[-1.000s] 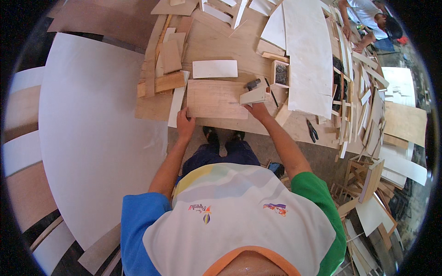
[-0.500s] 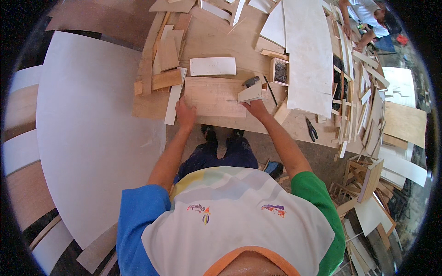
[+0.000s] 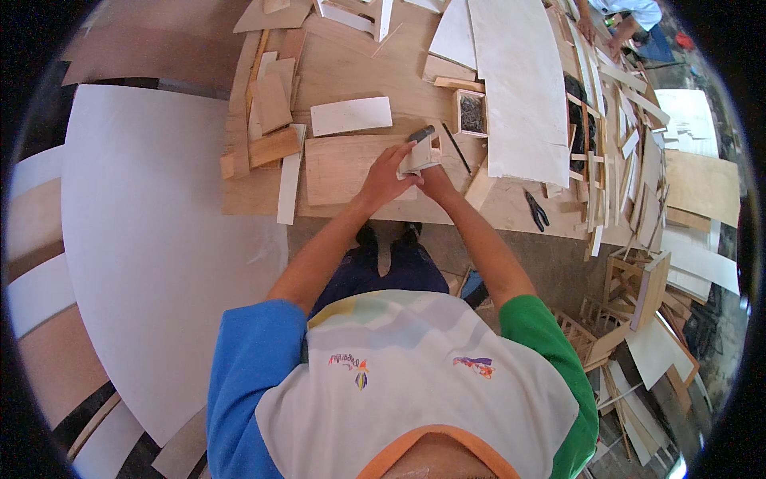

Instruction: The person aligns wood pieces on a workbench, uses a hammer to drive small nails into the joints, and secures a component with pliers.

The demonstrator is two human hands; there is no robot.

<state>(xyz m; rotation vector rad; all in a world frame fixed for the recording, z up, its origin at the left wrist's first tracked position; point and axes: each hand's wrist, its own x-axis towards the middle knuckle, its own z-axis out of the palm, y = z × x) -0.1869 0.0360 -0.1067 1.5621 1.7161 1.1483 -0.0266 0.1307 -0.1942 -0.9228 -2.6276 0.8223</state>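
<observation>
Both of my hands meet at a small pale wooden piece (image 3: 423, 152), box-like with an opening in its end, raised at the near right of a plywood board (image 3: 339, 168). My left hand (image 3: 387, 176) grips its left side, fingers along it and thumb below. My right hand (image 3: 436, 184) holds its lower right; most of those fingers are hidden. A dark grey rounded object (image 3: 421, 133) shows at the piece's far end; its kind and whether it is attached cannot be made out. Just beyond the board lies a white strip (image 3: 351, 116).
On the workbench (image 3: 359, 64), a small box of nails (image 3: 471, 112), a thin dark rod (image 3: 456, 148) and pliers (image 3: 536, 211) lie to the right. A long white panel (image 3: 523, 96) adjoins stacked strips. A large white sheet (image 3: 159, 239) stands left. Another person's hand (image 3: 588, 30) is at far right.
My left hand has left the board's left edge and moved right to grip the small wooden piece. My right hand keeps hold of the piece, which has turned more upright.
</observation>
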